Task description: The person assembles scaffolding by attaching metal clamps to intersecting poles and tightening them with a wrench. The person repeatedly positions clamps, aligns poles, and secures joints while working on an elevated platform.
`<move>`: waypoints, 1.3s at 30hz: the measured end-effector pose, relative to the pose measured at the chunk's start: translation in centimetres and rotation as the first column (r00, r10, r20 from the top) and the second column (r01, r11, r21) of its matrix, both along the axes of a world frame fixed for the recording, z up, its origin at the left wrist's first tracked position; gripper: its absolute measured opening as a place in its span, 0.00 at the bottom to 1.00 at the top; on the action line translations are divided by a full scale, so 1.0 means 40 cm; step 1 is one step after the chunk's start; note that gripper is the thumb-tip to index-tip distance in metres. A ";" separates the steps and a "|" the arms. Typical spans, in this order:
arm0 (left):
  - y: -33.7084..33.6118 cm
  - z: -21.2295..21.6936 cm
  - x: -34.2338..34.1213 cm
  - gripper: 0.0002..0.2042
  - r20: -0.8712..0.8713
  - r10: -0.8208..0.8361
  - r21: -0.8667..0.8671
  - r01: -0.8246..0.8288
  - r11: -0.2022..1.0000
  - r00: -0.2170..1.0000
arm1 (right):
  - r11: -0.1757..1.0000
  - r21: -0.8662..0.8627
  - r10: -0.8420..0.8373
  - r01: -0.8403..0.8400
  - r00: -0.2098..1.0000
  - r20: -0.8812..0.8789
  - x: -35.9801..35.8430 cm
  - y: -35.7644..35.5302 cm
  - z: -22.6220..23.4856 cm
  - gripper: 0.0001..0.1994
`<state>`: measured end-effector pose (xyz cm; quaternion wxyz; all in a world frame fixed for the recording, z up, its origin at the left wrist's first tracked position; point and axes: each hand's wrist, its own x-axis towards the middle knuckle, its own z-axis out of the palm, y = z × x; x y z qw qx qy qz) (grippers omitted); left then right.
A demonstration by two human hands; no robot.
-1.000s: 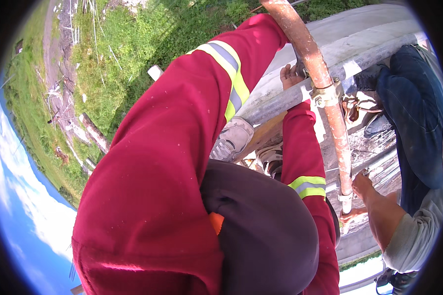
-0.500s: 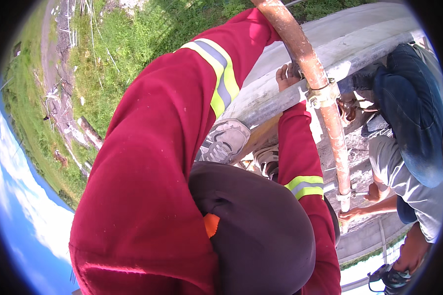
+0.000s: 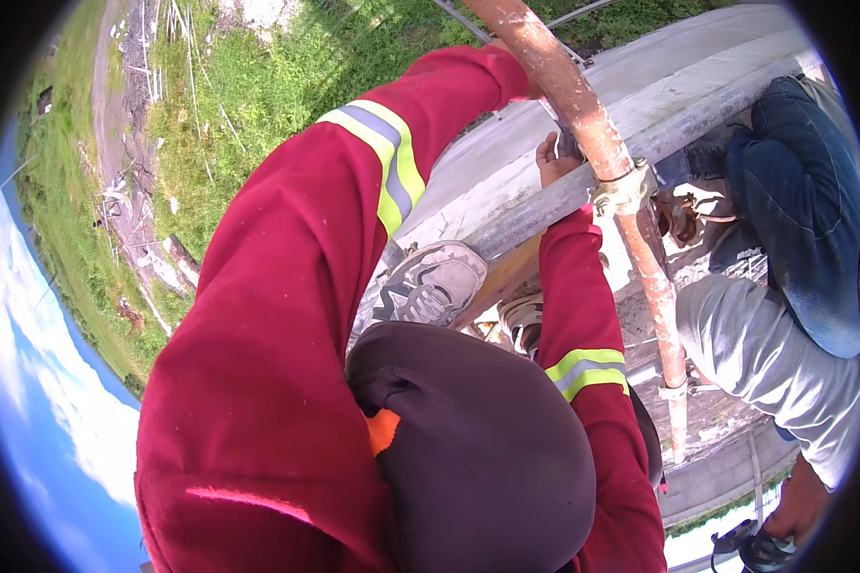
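Left arm in red sleeve reaches far up; left hand is mostly hidden behind the rusty pipe, apparently wrapped on it. Grip can't be confirmed. Right hand curls its fingers over the grey tube, just left of the clamp joining tube and pipe. Shoes sit below the tube. Second person crouches right. Versus 0.5 s ago: both hands on the same spots, view shifted slightly, the other person's blue trousers sit higher.
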<state>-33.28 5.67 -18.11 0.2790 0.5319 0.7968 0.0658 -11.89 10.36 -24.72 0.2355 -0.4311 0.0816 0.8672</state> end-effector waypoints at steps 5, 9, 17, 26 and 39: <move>0.028 -0.139 0.003 0.17 -0.096 0.141 0.205 -0.119 0.971 0.985 | 0.996 0.085 0.005 -0.020 0.983 0.182 -0.020 -0.005 0.027 0.22; -0.019 -0.052 0.052 0.17 -0.178 0.216 0.216 -0.176 0.960 0.960 | 0.996 0.089 -0.005 -0.011 0.984 0.180 -0.016 -0.019 0.030 0.23; -0.183 0.122 0.329 0.32 0.545 0.771 -0.509 -0.601 0.616 0.329 | 0.991 0.094 0.136 -0.100 0.812 -0.567 0.041 0.041 -0.143 0.24; 0.142 0.002 -0.045 0.17 -0.320 -0.195 0.226 0.275 0.935 0.927 | 0.976 0.064 0.214 -0.207 0.968 -0.130 0.006 0.003 0.048 0.23; -0.185 0.150 0.297 0.28 0.291 0.705 -0.440 -0.564 0.699 0.647 | 0.999 0.008 0.054 -0.053 0.992 -0.111 0.033 0.031 -0.048 0.25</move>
